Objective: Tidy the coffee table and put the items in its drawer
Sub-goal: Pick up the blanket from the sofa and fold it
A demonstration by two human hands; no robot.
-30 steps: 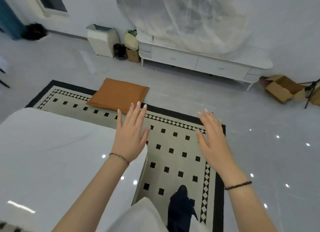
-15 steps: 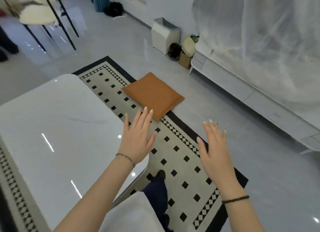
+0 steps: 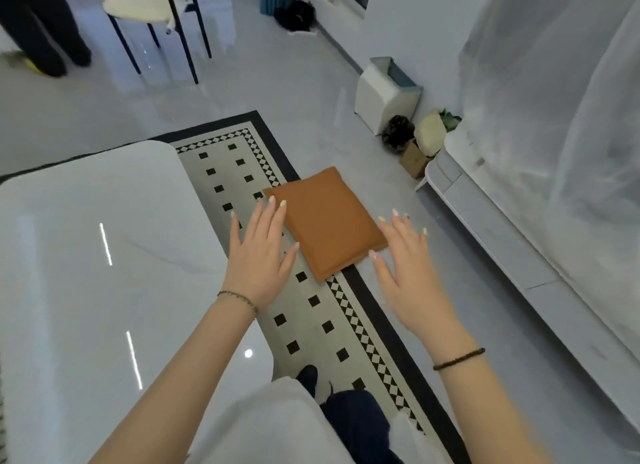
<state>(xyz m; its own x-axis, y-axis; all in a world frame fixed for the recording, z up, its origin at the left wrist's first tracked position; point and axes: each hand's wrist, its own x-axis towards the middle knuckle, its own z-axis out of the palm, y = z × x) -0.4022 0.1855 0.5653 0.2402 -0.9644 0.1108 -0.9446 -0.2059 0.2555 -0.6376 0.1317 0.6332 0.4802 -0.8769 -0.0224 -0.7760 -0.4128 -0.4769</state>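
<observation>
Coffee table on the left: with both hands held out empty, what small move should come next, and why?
Probably lower the left hand toward the edge of the coffee table and look for its drawer. Both it and the right hand are open and hold nothing, and no drawer or loose item shows in this view.

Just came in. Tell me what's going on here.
A person stands beside a white coffee table, both arms stretched forward. The left hand and right hand are open, fingers spread, holding nothing. A brown cushion lies ahead of them on the floor, partly on the patterned rug. The table's drawer is not in view, and nothing is being picked up or put away at this moment.
</observation>
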